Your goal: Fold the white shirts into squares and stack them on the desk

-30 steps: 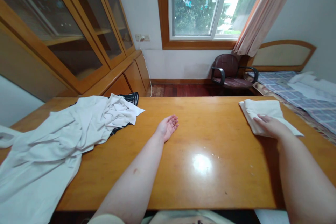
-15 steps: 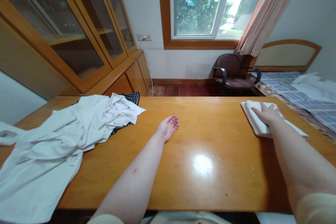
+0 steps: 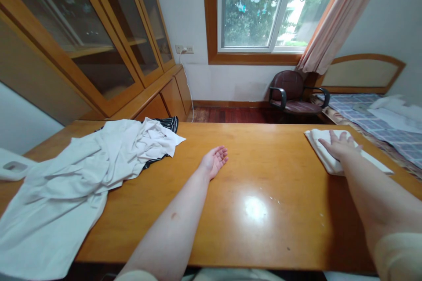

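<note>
My right hand lies flat with fingers spread on a folded white cloth, which rests near the right end of the wooden table. Around the middle of the table, my left hand is palm up, its fingers slightly curled and holding nothing. To its left is a heap of crumpled white garments, spread over the table's left part and hanging past the front edge. A black striped cloth shows from under the heap.
A white plastic object stands at the far left edge. Glass-doored cabinets rise behind the left side. Beyond the table are a maroon armchair and a bed with a checked sheet. Small pale specks lie on the tabletop.
The whole view has shifted slightly, moving the scene a little right and down. Both hands keep their places relative to the table and the cloth.
</note>
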### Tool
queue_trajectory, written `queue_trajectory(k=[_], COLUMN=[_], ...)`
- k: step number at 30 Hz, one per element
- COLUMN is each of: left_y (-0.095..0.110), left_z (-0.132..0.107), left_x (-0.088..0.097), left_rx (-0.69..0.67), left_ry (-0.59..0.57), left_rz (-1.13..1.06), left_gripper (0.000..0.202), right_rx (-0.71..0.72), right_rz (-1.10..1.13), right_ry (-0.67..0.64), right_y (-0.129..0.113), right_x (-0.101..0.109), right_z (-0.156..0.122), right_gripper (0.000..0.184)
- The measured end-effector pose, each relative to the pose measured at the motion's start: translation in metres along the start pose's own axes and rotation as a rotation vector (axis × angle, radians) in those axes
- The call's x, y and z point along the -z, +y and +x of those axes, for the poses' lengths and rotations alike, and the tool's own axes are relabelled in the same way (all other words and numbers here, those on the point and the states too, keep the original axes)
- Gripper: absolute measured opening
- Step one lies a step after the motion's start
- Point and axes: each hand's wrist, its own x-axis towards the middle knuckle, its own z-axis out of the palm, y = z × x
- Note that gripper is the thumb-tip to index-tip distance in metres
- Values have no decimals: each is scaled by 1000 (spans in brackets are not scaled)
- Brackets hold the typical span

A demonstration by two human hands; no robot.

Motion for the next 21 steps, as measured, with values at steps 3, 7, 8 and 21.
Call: queue_trajectory(k=[3, 7, 8, 21], left_y=[0, -1, -1, -6], left_z=[0, 0, 0, 1], left_x=[0, -1, -1, -1], left_rx=[4, 6, 5, -61], left_ry=[3, -3, -5, 31], left_rz=[6, 7, 8, 66], left_gripper=[16, 16, 16, 12], right_rx=[12, 176, 180, 403], right_rz=[-57, 225, 425, 1094], right_ry=[36, 255, 235, -98], right_y=[-13, -58, -74, -192], right_x=[10, 20, 18, -55], right_z=[0, -28, -42, -162], right_gripper=[72, 64, 59, 28])
